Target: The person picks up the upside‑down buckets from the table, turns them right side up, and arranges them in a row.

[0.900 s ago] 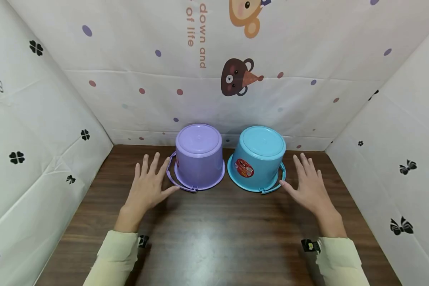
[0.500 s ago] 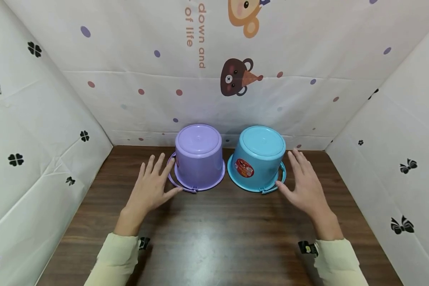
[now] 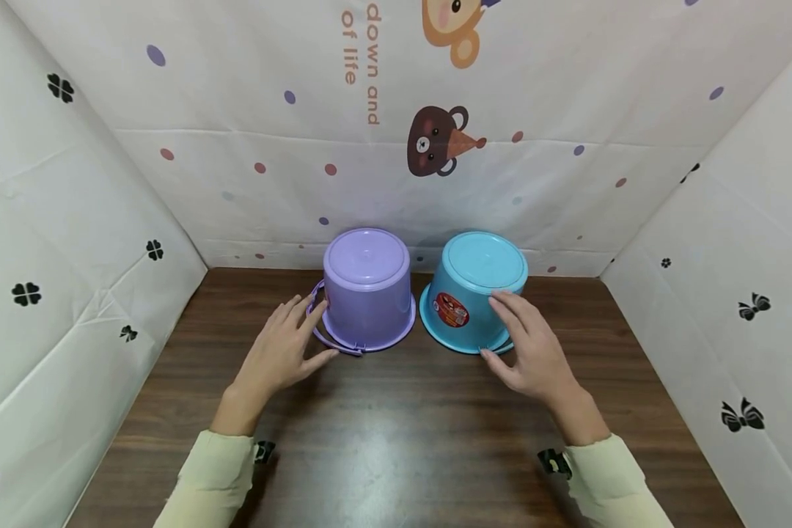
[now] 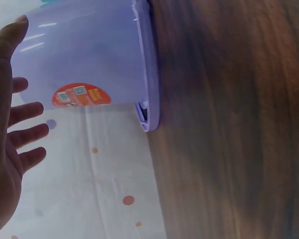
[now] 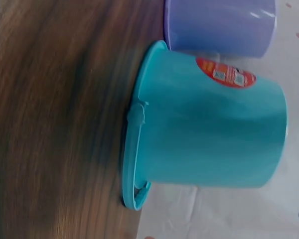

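Two plastic buckets stand upside down side by side at the back of the table: a purple bucket (image 3: pixel 367 293) on the left and a turquoise bucket (image 3: pixel 478 293) on the right, each with its handle down near the rim. My left hand (image 3: pixel 280 348) hovers at the purple bucket's left side, its fingers spread and slightly bent. In the left wrist view, those fingers (image 4: pixel 27 134) hold nothing. Over the front right of the turquoise bucket reaches my right hand (image 3: pixel 534 356), fingers loosely extended; contact with the bucket cannot be made out. Both buckets bear a red label (image 5: pixel 226 73).
The dark wood-grain table (image 3: pixel 369 440) reaches up to a white printed cloth (image 3: pixel 270 198) behind the buckets. Similar white sheets rise along the left side (image 3: pixel 72 330) and the right side (image 3: pixel 699 308).
My right hand has moved left and inward, from beside the turquoise bucket to in front of its right side. The left hand has shifted slightly right, its fingers bending a little more.
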### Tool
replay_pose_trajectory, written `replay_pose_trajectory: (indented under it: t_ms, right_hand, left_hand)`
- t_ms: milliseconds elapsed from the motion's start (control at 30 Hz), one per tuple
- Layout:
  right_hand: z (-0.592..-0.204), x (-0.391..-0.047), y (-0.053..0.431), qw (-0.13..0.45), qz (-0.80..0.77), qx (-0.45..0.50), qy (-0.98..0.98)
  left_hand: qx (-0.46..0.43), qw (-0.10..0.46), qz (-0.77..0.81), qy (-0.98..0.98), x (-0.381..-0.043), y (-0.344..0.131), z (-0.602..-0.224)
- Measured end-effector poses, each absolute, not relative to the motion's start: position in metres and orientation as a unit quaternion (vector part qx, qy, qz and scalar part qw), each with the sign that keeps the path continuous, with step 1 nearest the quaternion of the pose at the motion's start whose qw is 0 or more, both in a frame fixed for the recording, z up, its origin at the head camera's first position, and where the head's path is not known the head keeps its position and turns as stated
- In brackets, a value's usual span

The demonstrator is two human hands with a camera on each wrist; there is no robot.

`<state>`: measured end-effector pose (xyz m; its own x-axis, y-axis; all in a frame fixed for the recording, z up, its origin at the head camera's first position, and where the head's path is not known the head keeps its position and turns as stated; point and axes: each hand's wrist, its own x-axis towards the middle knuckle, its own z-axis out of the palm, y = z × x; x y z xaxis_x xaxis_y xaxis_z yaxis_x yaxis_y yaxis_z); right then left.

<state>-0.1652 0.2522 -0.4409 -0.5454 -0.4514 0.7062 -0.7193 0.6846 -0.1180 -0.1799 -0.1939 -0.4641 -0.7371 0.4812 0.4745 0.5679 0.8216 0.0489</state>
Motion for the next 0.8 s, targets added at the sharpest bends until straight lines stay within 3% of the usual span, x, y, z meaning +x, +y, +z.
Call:
replay_pose_trajectory:
  t_ms: [300, 800]
  right_hand:
    - [-0.453, -0.17, 0.228, 0.303, 0.231, 0.4, -0.833]
    - [-0.485, -0.185, 0.19, 0.2, 0.213, 0.458, -0.839]
  left_hand:
    - [-0.316, 0.253, -0.113, -0.908, -0.184, -0.197, -0.479]
    - [-0.363, 0.229, -0.118, -0.896, -0.201, -0.198, -0.503]
